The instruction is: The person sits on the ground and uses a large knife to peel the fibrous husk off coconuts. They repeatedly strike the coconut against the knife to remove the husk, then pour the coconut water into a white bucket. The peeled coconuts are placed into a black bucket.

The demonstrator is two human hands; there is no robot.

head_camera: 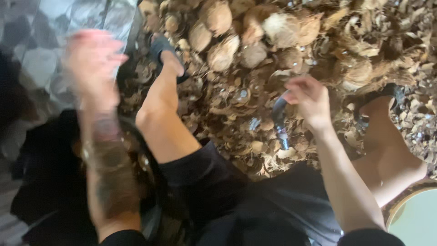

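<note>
Nearest the lens, black-clothed lap point(255, 205) and bare knees, a pale round basin rim point(412, 214) just right of the right forearm. Right hand point(309, 102) closed around a dark curved tool point(278, 120), blade pointing down over husk scraps point(236, 109); left hand point(93, 61) raised, blurred, grip impossible to tell. Between-nuts step, judging by this: next, reaching forward to the coconut pile point(246, 32) beyond both hands.

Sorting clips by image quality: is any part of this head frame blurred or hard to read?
Head view: the raised left hand and forearm are smeared by motion blur; the right hand gripping a dark curved metal tool is sharper; the heap of brown fibrous coconut husks is soft, dimly lit.
</note>
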